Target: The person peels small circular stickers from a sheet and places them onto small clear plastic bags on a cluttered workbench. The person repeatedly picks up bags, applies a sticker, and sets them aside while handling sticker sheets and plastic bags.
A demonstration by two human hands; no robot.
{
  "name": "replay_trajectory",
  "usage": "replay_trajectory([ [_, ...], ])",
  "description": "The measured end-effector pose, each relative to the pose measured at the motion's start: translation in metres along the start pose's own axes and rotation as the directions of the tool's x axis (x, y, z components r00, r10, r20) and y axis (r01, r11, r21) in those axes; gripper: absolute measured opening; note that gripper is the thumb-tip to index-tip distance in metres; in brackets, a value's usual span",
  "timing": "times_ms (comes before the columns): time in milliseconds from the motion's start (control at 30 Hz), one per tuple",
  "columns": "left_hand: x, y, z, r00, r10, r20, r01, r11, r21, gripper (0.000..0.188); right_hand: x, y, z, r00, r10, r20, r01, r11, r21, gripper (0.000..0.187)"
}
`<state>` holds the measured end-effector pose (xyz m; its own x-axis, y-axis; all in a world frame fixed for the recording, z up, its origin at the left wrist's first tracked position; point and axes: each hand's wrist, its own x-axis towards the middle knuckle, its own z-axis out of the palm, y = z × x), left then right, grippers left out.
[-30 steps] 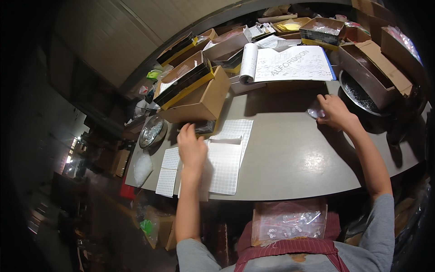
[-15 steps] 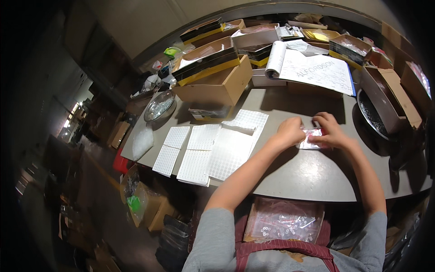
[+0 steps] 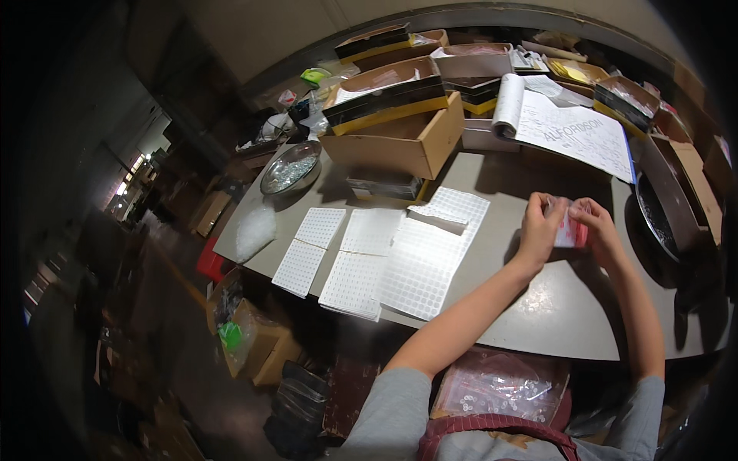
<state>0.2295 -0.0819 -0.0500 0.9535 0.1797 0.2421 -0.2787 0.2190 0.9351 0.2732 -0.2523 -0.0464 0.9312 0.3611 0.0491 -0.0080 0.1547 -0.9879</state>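
Between my hands is a small clear plastic bag with red print (image 3: 570,233), held near its upper edge above the right part of the tabletop. My left hand (image 3: 541,230) pinches the bag's left top corner. On the other side, my right hand (image 3: 599,229) has thumb and fingers closed on the right top edge. What is inside the bag is too small to make out. To the left lie sheets of small round white stickers (image 3: 430,265), beside two banded stacks of printed white label sheets (image 3: 361,265) (image 3: 309,250).
A glass bowl of small metal pieces (image 3: 290,169) and a white bag (image 3: 255,233) stand at the left. Cardboard boxes (image 3: 392,150) and a notepad (image 3: 573,134) line the back. A dark bowl (image 3: 655,215) is at the right. A bag of small white rings (image 3: 500,388) lies below the table edge.
My hands have raised the bag from low over the tabletop to a more upright position, and both now grip its top edge. The whole view has shifted slightly.
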Motion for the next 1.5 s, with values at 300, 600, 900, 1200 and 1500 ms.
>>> replay_trajectory([
  [300, 0.010, 0.009, -0.018, 0.966, -0.249, -0.069, 0.225, 0.941, -0.251, 0.062, -0.031, -0.027, 0.116, 0.387, -0.756, 0.528, 0.752, -0.072, -0.655, 0.019],
  [600, 0.041, -0.010, -0.060, 0.972, -0.032, 0.231, 0.221, 0.446, -0.867, 0.044, -0.014, -0.042, 0.193, 0.233, -0.786, 0.573, 0.703, -0.271, -0.657, 0.018],
  [900, 0.002, 0.033, -0.023, 0.851, -0.526, 0.015, 0.332, 0.515, -0.790, 0.036, 0.050, -0.044, 0.134, 0.750, -0.641, 0.163, 0.382, 0.218, -0.898, 0.046],
  [1200, -0.002, 0.032, -0.023, 0.939, -0.329, -0.096, 0.198, 0.750, -0.631, 0.038, 0.026, -0.022, 0.106, 0.923, -0.385, -0.027, 0.359, 0.883, -0.302, 0.039],
  [1500, 0.001, 0.033, -0.001, 0.812, -0.584, 0.004, 0.373, 0.513, -0.773, 0.025, 0.039, -0.042, 0.108, 0.770, -0.633, 0.078, 0.444, 0.445, -0.778, 0.020],
])
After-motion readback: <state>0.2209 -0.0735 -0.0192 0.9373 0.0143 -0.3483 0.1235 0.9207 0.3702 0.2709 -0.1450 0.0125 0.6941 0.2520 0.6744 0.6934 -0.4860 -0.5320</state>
